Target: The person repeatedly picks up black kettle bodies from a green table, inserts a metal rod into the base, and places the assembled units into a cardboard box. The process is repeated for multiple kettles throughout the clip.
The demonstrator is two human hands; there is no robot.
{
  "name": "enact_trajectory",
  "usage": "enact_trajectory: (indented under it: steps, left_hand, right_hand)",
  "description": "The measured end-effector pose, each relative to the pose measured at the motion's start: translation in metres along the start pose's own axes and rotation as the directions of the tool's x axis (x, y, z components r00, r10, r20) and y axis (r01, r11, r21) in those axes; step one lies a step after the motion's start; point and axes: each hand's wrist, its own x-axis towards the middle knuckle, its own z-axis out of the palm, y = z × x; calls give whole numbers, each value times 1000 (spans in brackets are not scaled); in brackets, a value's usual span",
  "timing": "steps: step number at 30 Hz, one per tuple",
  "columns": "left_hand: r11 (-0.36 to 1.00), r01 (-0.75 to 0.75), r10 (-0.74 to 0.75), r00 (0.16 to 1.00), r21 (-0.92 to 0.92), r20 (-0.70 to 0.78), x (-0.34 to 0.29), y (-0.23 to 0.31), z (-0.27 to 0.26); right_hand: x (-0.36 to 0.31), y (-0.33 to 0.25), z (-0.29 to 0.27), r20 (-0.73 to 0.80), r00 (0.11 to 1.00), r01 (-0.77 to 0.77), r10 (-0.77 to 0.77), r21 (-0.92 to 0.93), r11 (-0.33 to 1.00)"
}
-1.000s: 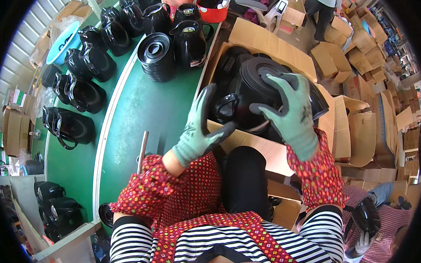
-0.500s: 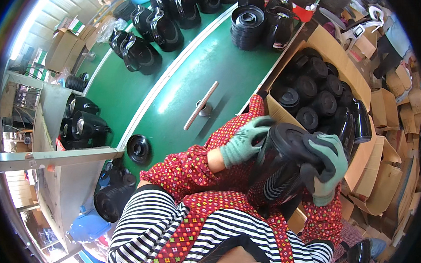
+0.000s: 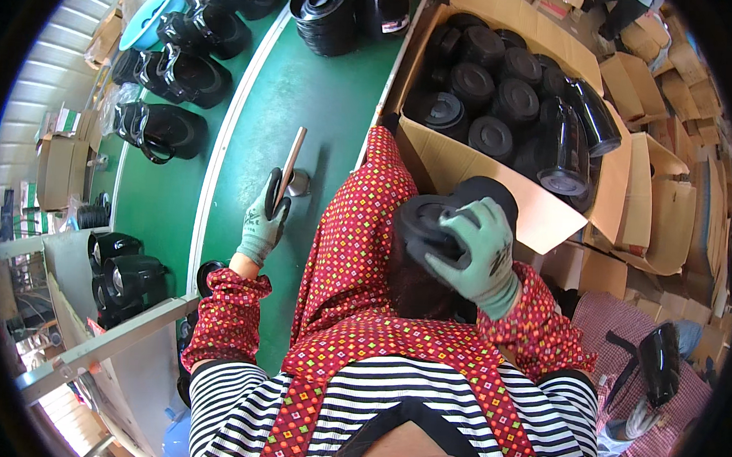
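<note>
My left hand (image 3: pixel 263 217), in a green and black glove, is closed round the lower end of a wooden stick (image 3: pixel 294 153) above the green table. A small metal cylinder (image 3: pixel 300 182) stands against the stick. In my lap is a black round container (image 3: pixel 415 222), its ridged end tilted up toward me. My gloved right hand (image 3: pixel 481 254) grips that end by its raised middle, fingers curled over it. Behind the hand shows another black rounded part (image 3: pixel 492 195); whether it belongs to the same container I cannot tell.
An open cardboard box (image 3: pixel 538 216) at the right is full of black containers. Black lids (image 3: pixel 322 18) are stacked at the table's far end. Black handled jugs (image 3: pixel 197 74) line the left side. A metal rail (image 3: pixel 116 344) runs at the near left.
My left hand has left the black container, reached left and taken hold of the wooden stick. My right hand and the container have shifted left, and the view has turned.
</note>
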Motion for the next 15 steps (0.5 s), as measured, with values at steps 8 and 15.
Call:
enact_trajectory:
  steps: [8,15]
  left_hand:
    - [912,227,-157,962,-340,222,19,200,-28]
    - [936,-1,219,783,-351,583,53,298,-38]
  right_hand:
    - [58,40,-39,46,989,114,-140,364,924]
    - [137,77,15,-90,923,378,-373,378,845]
